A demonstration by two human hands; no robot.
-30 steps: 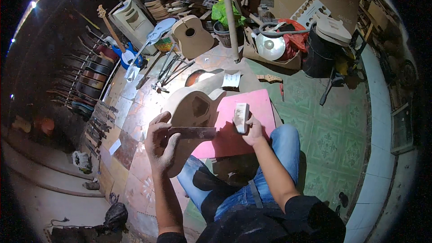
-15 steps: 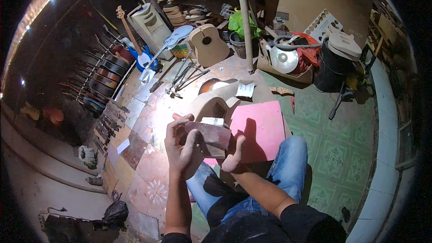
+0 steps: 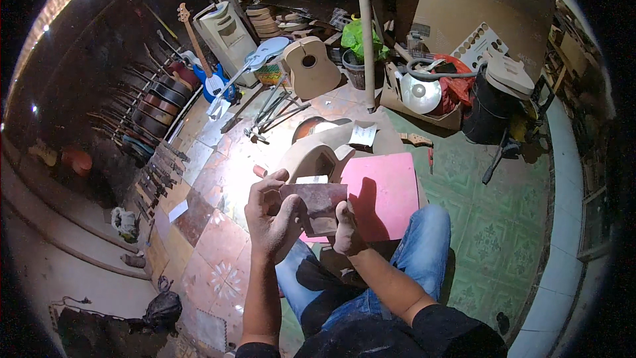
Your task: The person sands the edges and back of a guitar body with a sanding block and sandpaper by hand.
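My left hand (image 3: pixel 270 220) and my right hand (image 3: pixel 346 232) are together in front of me. Both grip a dark brown rectangular sheet (image 3: pixel 317 197), the left at its left edge and the right at its lower right corner. The sheet looks folded over a small block, of which a pale edge (image 3: pixel 311 179) shows above it. Just behind lies a pink board (image 3: pixel 389 192) across my knees. An unfinished pale wooden guitar body (image 3: pixel 311 156) rests on the floor beyond my hands.
A row of guitars (image 3: pixel 149 116) leans along the left wall, beside a blue one (image 3: pixel 212 83). Farther back are a bare acoustic guitar (image 3: pixel 310 66), metal tools (image 3: pixel 271 109), a post (image 3: pixel 366 33), a cardboard box (image 3: pixel 424 116) and a black bin (image 3: pixel 487 109). A paper slip (image 3: pixel 363 134) lies nearby.
My right hand left the pink board with the white block and came to the left hand. Both hands now hold the brown sheet, raised closer to me.
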